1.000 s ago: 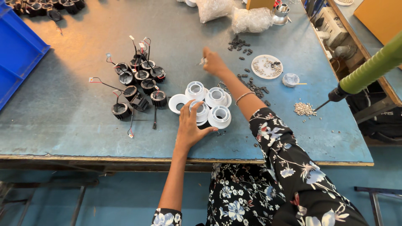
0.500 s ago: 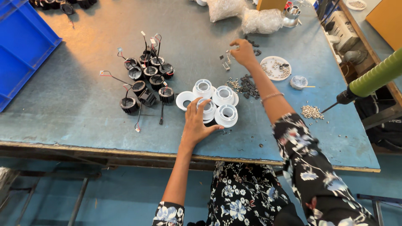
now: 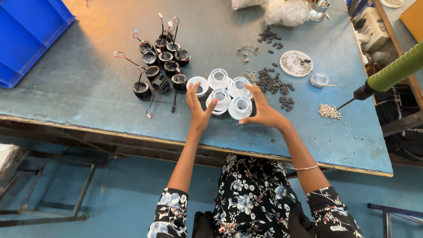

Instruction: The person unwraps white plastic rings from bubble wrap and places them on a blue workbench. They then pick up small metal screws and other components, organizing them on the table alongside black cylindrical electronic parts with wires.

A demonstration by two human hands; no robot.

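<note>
Both hands rested on the blue worktop (image 3: 88,88) around a cluster of white round housings (image 3: 224,93) near the front edge. The left hand (image 3: 199,108) lay at the cluster's left side, fingers spread, touching the nearest white pieces. The right hand (image 3: 264,112) cupped the right side, fingers spread along one housing without pinching it. Just left of the cluster stood a group of black wired parts (image 3: 161,66). To the right lay small dark pieces (image 3: 271,81), a white dish (image 3: 296,63) and a pile of screws (image 3: 329,111). A blue bin (image 3: 26,35) sat far left.
</note>
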